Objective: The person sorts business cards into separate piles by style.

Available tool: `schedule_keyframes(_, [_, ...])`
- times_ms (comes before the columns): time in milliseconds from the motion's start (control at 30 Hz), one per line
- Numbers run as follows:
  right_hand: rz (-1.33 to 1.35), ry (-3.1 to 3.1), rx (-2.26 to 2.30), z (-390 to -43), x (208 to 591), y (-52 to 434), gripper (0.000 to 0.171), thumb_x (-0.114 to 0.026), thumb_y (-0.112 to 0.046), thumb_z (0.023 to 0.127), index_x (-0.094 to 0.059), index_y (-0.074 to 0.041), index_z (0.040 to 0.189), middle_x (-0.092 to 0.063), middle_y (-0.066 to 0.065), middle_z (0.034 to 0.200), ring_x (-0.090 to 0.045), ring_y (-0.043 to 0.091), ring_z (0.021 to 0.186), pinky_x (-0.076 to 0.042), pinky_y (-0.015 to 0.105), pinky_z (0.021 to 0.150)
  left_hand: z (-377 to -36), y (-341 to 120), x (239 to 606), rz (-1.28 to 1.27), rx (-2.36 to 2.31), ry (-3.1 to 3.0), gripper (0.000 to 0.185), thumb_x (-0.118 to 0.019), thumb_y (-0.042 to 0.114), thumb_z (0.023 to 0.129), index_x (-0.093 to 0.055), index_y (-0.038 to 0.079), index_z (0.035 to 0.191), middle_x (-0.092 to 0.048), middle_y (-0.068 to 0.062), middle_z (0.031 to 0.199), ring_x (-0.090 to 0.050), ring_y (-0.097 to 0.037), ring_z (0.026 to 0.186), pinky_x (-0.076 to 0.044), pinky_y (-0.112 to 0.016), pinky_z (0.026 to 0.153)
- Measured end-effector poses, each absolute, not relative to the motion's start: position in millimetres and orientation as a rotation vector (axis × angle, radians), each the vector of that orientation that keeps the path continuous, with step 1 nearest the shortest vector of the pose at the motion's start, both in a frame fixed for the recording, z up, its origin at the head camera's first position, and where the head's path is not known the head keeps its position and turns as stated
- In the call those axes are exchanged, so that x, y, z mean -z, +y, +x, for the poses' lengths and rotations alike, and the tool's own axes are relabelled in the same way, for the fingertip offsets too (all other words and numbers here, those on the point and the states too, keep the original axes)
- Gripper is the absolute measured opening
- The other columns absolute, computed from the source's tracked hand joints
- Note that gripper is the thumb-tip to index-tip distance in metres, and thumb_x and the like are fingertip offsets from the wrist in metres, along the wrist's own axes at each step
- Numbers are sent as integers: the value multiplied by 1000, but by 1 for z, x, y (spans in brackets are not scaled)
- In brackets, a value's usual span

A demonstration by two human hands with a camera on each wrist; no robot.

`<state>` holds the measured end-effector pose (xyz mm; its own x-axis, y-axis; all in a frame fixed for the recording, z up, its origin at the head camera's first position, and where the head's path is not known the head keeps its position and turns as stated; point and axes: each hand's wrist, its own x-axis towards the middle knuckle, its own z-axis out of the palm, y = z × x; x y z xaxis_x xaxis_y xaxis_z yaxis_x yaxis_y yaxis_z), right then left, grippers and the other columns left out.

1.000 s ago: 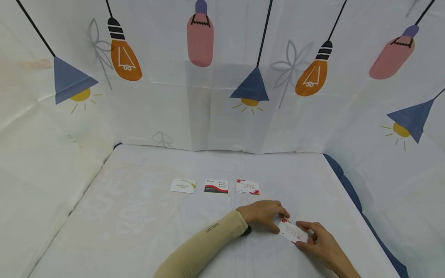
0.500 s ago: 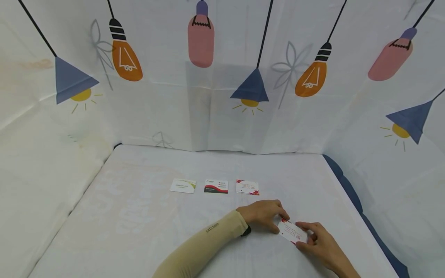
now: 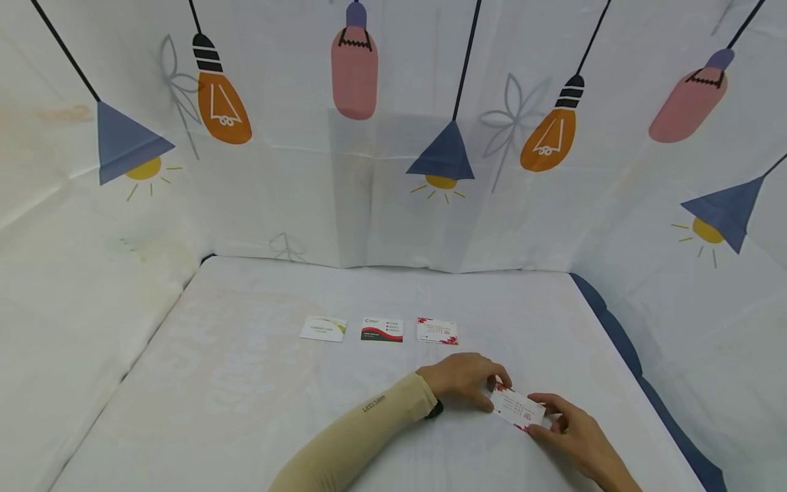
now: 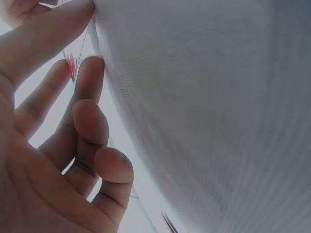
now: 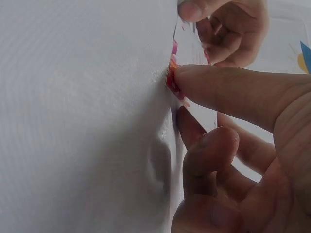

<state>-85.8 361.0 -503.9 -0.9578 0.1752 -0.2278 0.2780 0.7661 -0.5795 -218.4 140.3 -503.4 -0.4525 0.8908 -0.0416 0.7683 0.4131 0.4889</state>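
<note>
We hold a small white paper card with red flower marks in both hands, low over the near right part of the white cloth-covered table. There are tiny lines of print on the card, too small for us to read. Our left hand pinches the card's left end with thumb and fingertips. Our right hand pinches its right end, so the two hands are close together with only the card between them. In the right wrist view the thumb presses on the red corner of the card and the card's edge touches the cloth. In the left wrist view our fingers curl against the cloth, and only a little red of the card shows.

Our left arm wears a tan sleeve with small dark letters that look like "Let'Slim".

Farther back, three more cards lie flat in a row, a little apart. There is a white card with a green swoosh, a white card with a dark and red wave, and a white card with red flower corners. Their print is too small to read.

Behind the table hangs a white curtain with painted lamps and light bulbs. A dark blue edge shows along the table's right side.
</note>
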Motion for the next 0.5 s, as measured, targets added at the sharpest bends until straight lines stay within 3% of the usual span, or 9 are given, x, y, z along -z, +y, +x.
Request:
schedule_keyframes(167, [374, 2800, 950, -85, 504, 362, 62, -88, -33, 77, -65, -17, 132, -65, 0, 91, -51, 19, 72, -47, 27, 62, -219, 139, 505, 1413, -644, 2355, 39, -76, 22, 88, -66, 36, 123, -60, 23, 82, -52, 7, 79, -38, -13, 74])
schedule_keyframes(500, [388, 2771, 1044, -87, 502, 364, 54, -83, -29, 84, -65, -11, 131, -69, 1, 94, -51, 20, 69, -46, 27, 61, -223, 138, 506, 1430, -735, 2348, 35, -72, 19, 92, -68, 32, 124, -67, 19, 87, -53, 8, 80, -40, -12, 69])
